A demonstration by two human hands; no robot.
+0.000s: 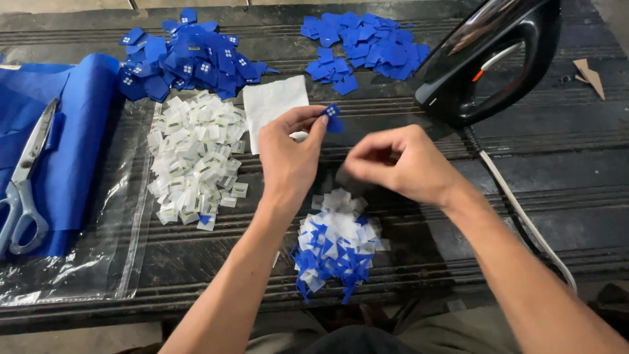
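We see a dark slatted table point(524, 196), then a black iron point(491, 59), then a pile of scraps point(337, 246). Our left hand point(288, 160) pinches a small blue tag point(332, 117) above it; our right hand point(400, 164) is curled, contents hidden.

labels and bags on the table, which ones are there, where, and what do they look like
Small blue square label with a white mark: pinched in the left hand.
Blue label pile: far left.
Second blue label pile: far centre.
White label pile: on a clear plastic bag, left.
Mixed blue and white pile: near edge, below the hands.
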